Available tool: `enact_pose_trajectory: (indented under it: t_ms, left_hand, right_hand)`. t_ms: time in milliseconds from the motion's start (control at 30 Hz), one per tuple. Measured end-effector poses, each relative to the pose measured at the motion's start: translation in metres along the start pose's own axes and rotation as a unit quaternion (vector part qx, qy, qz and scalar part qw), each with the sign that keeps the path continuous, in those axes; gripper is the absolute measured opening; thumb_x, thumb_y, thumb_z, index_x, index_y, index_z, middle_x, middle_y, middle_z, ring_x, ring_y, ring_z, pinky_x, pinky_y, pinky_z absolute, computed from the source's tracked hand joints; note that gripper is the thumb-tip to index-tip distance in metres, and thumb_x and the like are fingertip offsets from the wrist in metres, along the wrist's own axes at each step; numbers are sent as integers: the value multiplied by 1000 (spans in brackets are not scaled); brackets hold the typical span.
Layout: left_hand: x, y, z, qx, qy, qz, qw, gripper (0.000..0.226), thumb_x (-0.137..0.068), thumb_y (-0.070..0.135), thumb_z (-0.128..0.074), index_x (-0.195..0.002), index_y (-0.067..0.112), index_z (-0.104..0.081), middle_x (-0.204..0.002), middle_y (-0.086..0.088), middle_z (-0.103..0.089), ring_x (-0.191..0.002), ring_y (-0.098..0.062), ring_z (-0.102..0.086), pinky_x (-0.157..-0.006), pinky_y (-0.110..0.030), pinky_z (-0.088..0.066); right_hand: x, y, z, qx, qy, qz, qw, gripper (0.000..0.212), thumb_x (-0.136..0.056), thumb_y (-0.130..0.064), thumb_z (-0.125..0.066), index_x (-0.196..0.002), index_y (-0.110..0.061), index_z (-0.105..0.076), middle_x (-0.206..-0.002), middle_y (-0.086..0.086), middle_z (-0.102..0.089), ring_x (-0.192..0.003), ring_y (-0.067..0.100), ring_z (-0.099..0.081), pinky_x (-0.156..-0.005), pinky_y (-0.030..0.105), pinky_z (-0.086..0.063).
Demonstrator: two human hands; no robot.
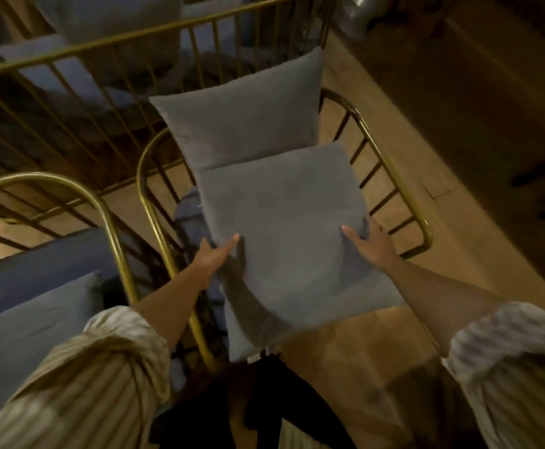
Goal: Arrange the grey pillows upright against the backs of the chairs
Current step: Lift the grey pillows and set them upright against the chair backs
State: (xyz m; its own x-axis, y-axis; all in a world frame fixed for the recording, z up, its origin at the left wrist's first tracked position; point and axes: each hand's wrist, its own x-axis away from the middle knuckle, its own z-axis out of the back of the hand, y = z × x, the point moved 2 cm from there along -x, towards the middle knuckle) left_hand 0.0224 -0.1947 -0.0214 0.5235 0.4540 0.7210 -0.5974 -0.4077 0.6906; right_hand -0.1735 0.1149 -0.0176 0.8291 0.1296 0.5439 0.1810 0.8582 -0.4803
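My left hand (214, 254) and right hand (370, 243) grip opposite edges of a grey pillow (284, 228); beyond my hands, another pillow (242, 124) leans on the chair back (154, 37).

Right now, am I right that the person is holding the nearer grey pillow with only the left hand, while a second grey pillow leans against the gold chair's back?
Not quite: both hands are on the nearer grey pillow, the left hand at one side and the right hand at the other, as the head view shows. The second grey pillow does lean against the gold chair back.
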Motion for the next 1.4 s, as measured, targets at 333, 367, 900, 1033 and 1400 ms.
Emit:
enact_pose_trajectory:
  t_ms: [333,367,900,1033,1400]
  left_hand:
    - [-18,-6,-21,59,47,144,987,115,-54,65,-83,-147,12,-40,-150,-7,-43,-137,-35,-40,-116,-56,-28]
    - [-19,-6,-21,64,41,151,986,124,-45,67,-86,-146,13,-40,-149,-7,-44,-136,-35,-41,-115,-57,-29]
    - [62,30,-15,200,189,-35,961,100,-63,72,-73,-139,13,-46,-124,-4,-58,-114,-27,-57,-105,-47,-44]
    - [87,45,29,249,206,-107,940,83,-75,72,-63,-132,12,-53,-120,-2,-62,-110,-24,-59,-96,-38,-46]
    - [172,98,236,193,336,-231,893,81,-72,71,-67,-126,13,-53,-118,-2,-62,-107,-20,-60,-95,-34,-50]
  right_hand:
    - [-9,41,-1,-148,29,-220,964,123,-60,-101,-30,-156,-25,-27,-163,9,-27,-146,37,-29,-119,53,-22]
    - [-10,45,-3,-178,39,-247,952,126,-56,-101,-31,-155,-23,-29,-163,10,-26,-146,37,-30,-120,51,-23]
    - [46,-7,20,-377,249,-115,885,53,-74,-67,-57,-92,-20,-71,-93,-3,-70,-96,24,-64,-91,39,-50]
    - [66,-62,15,-445,223,-4,867,26,-87,-48,-63,-76,-24,-64,-81,-10,-64,-78,7,-59,-67,24,-44]
    - [103,-237,-62,-444,-72,131,883,53,-61,-64,-73,-90,-19,-79,-98,7,-77,-99,27,-70,-90,37,-55]
